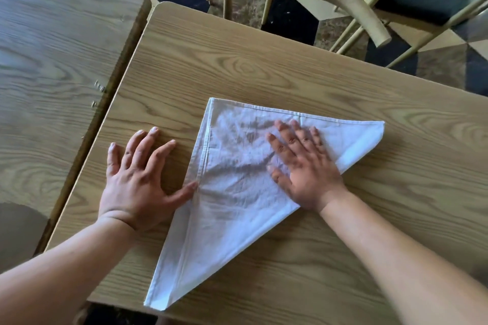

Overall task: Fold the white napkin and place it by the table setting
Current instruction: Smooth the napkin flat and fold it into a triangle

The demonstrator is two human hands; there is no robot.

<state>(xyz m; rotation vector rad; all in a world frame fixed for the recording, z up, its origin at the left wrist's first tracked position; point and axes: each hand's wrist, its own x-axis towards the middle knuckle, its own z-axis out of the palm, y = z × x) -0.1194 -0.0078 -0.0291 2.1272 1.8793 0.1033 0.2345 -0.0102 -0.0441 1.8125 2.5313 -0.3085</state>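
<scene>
— Where did the white napkin [237, 192] lie?

— Folded into a triangle on the wooden table [290, 74], one tip reaching the table's near edge.

— And the hands?

— The right hand [303, 166] lay flat on the napkin, fingers spread. The left hand [137, 179] rested open on the table beside the napkin, thumb touching its hem.

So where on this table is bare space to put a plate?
Free: the far strip of the table beyond the napkin, and the right side past its point. Crowded: the middle, where the right hand presses the napkin and the left hand lies flat at its left edge.
</scene>
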